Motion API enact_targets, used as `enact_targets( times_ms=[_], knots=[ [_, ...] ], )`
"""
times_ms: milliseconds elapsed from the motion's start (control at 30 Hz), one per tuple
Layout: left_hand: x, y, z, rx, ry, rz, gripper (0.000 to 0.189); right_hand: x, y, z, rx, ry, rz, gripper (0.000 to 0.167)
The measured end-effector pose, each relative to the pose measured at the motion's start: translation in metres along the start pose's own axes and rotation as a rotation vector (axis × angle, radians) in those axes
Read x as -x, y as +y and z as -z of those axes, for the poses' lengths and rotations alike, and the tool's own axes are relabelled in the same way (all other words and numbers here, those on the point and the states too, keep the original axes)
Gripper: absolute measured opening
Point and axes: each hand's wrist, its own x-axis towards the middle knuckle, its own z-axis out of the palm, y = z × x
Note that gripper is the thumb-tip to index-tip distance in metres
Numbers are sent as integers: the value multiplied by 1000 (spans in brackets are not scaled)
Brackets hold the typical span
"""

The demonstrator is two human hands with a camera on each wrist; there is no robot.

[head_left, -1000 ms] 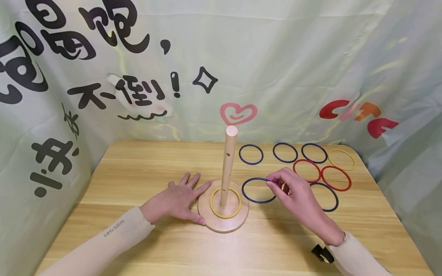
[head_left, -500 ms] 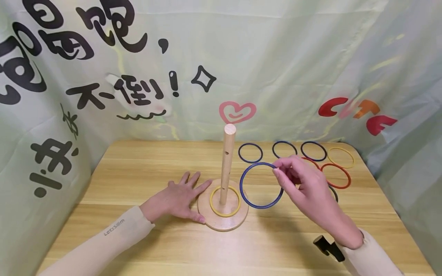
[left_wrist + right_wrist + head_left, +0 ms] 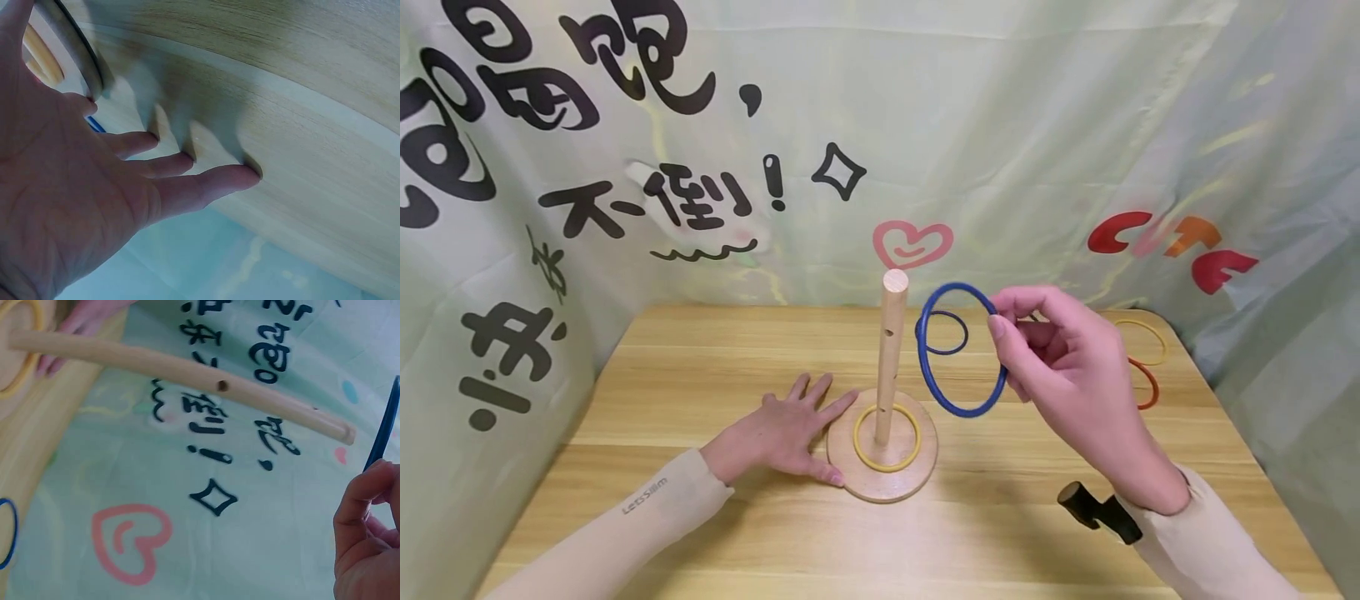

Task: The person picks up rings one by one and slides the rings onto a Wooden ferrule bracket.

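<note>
My right hand pinches a blue ring between thumb and fingers, holding it up in the air to the right of a wooden peg. The right wrist view shows the same blue ring nearly edge-on, near the top end of the peg. The peg rises from a round wooden base, on which a yellow ring lies around its foot. Spread out flat, my left hand rests at the left side of the base, thumb and forefinger at its edge.
Behind the held ring, another blue ring lies on the wooden table. A yellow ring and a partly hidden red ring lie at the back right. A printed curtain encloses the back and sides.
My right hand has lifted the blue ring off the table, raising and tilting it beside the upper part of the peg. The left hand has stayed at the base.
</note>
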Motion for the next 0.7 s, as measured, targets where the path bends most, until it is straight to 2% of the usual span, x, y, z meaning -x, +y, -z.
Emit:
enact_targets(
  times_ms=[200, 367, 500, 700],
  knots=[
    [1, -2, 0, -5, 2, -4, 127, -17, -11, -8, -116, 41, -41, 21],
    [0, -2, 0, -2, -2, -6, 126, -27, -13, -13, -227, 41, -94, 19],
    [0, -1, 0, -2, -5, -2, 126, -32, -11, -17, -250, 32, -134, 21],
    [1, -1, 0, -5, -3, 3, 127, -36, -3, -23, -204, -3, -190, 28]
  ],
)
